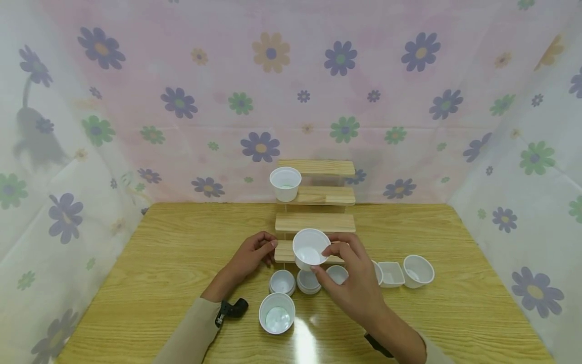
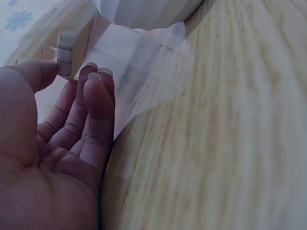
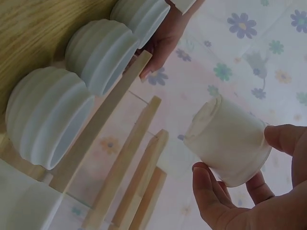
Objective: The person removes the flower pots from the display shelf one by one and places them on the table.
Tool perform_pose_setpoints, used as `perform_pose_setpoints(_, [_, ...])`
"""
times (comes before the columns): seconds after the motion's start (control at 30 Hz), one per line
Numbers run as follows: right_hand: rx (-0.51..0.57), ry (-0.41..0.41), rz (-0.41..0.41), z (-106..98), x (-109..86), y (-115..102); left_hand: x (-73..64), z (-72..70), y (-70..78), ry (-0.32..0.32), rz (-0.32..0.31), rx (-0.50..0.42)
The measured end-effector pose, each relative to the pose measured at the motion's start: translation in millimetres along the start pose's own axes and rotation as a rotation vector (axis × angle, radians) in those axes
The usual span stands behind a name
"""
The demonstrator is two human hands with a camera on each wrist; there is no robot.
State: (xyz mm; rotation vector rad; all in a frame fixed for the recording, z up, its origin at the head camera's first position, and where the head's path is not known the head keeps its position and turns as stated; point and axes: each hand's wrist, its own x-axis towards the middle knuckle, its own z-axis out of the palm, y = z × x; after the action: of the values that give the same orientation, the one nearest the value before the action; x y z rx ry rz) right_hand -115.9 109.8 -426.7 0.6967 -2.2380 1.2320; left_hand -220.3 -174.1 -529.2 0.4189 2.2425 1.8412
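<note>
My right hand point(image 1: 356, 283) holds a white tapered cup point(image 1: 306, 250) up in front of the stand, thumb on one side and fingers on the other. In the right wrist view this cup point(image 3: 230, 139) is tilted. My left hand point(image 1: 250, 255) grips the left end of the lowest plank of a wooden tiered display stand point(image 1: 313, 222). Up close in the left wrist view, the thumb presses the plank's end point(image 2: 67, 52) and the other fingers bend just below. Another white cup point(image 1: 285, 184) stands on the upper left of the stand.
Ribbed white bowls point(image 1: 282, 282) line the table before the stand, with a larger white cup point(image 1: 277, 313) nearer me. To the right are a square white dish point(image 1: 392, 274) and a round white cup point(image 1: 418, 271). A flowered cloth point(image 1: 218, 101) hangs behind.
</note>
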Motion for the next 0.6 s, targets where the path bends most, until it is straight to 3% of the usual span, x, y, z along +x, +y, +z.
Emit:
perform_pose_setpoints(0.4, [-0.030,-0.066,0.036,-2.1,-24.2,2.9,0.6,-0.3,-3.6,0.001,0.006,0.004])
perform_pose_setpoints(0.6, [-0.060,-0.083,0.004,-4.1,-38.6,4.6,0.7,-1.1,-4.1,0.000,0.017,0.007])
